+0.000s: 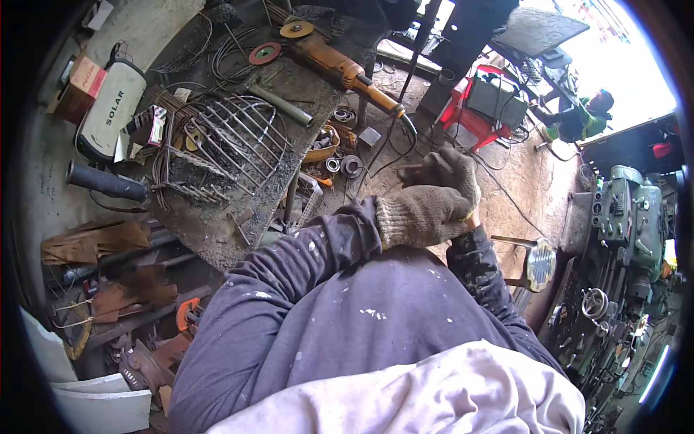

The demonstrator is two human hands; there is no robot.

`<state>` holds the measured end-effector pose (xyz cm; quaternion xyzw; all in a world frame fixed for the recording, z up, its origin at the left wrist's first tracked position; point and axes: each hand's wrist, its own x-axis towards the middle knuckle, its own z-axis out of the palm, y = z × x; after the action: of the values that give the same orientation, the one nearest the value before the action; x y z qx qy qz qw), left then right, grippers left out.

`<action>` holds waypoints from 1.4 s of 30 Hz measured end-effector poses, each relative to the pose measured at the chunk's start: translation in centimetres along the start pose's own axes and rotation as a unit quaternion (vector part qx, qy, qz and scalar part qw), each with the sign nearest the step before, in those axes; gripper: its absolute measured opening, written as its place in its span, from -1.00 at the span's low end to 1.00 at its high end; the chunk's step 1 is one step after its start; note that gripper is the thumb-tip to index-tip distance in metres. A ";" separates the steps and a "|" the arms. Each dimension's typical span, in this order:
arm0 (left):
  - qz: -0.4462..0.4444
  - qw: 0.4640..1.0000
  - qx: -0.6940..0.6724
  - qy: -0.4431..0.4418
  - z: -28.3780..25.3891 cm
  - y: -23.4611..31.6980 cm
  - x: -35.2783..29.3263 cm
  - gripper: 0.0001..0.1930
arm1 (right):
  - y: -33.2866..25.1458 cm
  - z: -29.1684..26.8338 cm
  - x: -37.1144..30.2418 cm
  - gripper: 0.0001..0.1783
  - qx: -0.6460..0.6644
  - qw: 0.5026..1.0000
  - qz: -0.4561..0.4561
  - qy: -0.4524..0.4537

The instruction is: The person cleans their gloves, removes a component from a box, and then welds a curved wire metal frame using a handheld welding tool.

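Both of my hands wear brown knitted work gloves and meet in front of my body. My left hand [423, 215] reaches across from the left, its fingers closed at the cuff of the right-hand glove [470, 189]. A strip of bare right wrist shows below that cuff. My right hand [442, 171] is just beyond the left one, with its gloved fingers stretched toward the left; their tips are dark and slightly blurred. No tool shows in either hand. Paint-specked dark sleeves cover both forearms.
A metal workbench [249, 210] on the left bears an orange angle grinder [340, 69], a grinding disc [264, 53], a metal pipe [282, 106] and a wire grille [235, 141]. Beyond my hands stands a red stool [470, 119] amid floor cables. A person [589, 117] crouches far right, near a green machine [625, 217].
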<state>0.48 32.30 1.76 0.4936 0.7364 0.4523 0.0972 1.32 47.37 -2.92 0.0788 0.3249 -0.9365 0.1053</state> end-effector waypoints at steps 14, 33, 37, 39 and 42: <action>-0.132 0.982 0.079 0.112 -1.4 0.0 0.3 -0.74 | -2.3 1.5 8.3 -0.09 -0.013 0.953 0.176 -0.246; -0.238 0.946 0.116 0.186 -0.3 5.5 5.7 -0.82 | -4.8 1.7 6.8 -0.21 -0.386 0.821 0.133 -0.400; -0.350 0.890 0.224 0.189 0.3 2.8 6.3 -0.82 | -2.2 0.6 6.2 -0.25 -0.669 0.582 -0.008 -0.462; -0.427 0.852 0.281 0.113 0.2 2.0 6.5 -0.79 | -0.8 0.2 6.6 -0.27 -0.704 0.524 -0.019 -0.479; -0.437 0.854 0.277 0.054 -0.4 3.0 7.0 -0.69 | 0.3 -0.3 6.7 -0.30 -0.724 0.470 -0.016 -0.505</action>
<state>-1.33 38.07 6.40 0.1019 0.9751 0.1668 0.1045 -5.09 46.30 -4.77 -0.5171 0.7788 -0.2462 0.2560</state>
